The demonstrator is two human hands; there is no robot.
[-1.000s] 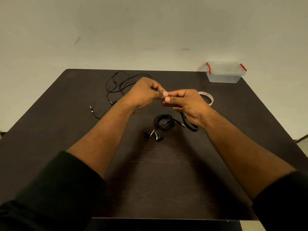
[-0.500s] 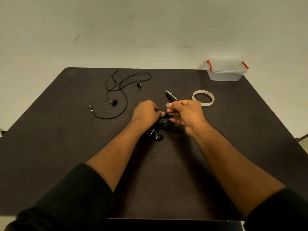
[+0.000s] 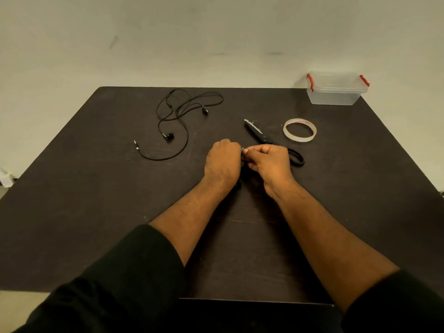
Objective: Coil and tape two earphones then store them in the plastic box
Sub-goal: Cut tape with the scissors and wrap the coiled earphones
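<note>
Earphones, two sets, are your concern here: the loose earphone [image 3: 179, 121] sprawls in thin black loops on the far left of the table [image 3: 96, 212], its plug end lying nearest you and well apart from your hands. The coiled earphone [image 3: 237, 185] is almost wholly hidden beneath your hands at the table's middle; only a dark sliver shows under your left wrist. Just beyond your right hand lie black-handled scissors [image 3: 262, 135], blades pointing away to the left, one handle loop peeking out beside your knuckles. A flat ring of clear tape [image 3: 299, 130] rests near them to the right. The plastic box [image 3: 334, 90], translucent with red clips and its lid on, stands at the far right corner. The table is dark, matte, faintly scuffed wood grain. Your left hand [image 3: 223, 162] is curled knuckles-up over the coil. Your right hand [image 3: 269, 161] is curled too, thumb and forefinger pinching a small pale tape piece [image 3: 243, 150] where both hands meet.
</note>
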